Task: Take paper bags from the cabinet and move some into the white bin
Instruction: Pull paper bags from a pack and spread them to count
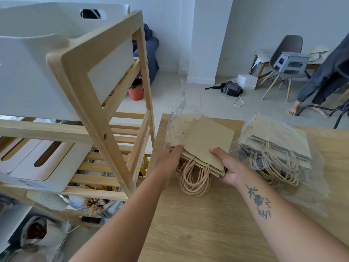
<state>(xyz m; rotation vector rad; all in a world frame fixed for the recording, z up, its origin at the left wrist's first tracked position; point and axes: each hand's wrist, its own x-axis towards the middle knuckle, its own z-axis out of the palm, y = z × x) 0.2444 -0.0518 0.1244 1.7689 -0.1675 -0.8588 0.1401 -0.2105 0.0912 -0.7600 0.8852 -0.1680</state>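
Observation:
A stack of brown paper bags [205,140] with twisted paper handles lies on the wooden table [207,224], partly inside a clear plastic sleeve [178,108]. My right hand [229,168] grips the near right edge of a few bags, thumb on top. My left hand [170,157] presses on the stack's left side at the sleeve opening. A second pack of paper bags [279,142] in clear wrap lies to the right. The white bin [37,52] sits on top of the wooden shelf rack [98,118] at the left.
The rack's lower shelves hold white lidded boxes [43,159] and assorted clutter. Beyond the table are an orange pot [136,91], a dark bag [232,88], a grey chair [287,59] with a small stool on it, and a person's bare feet [294,110] at the right.

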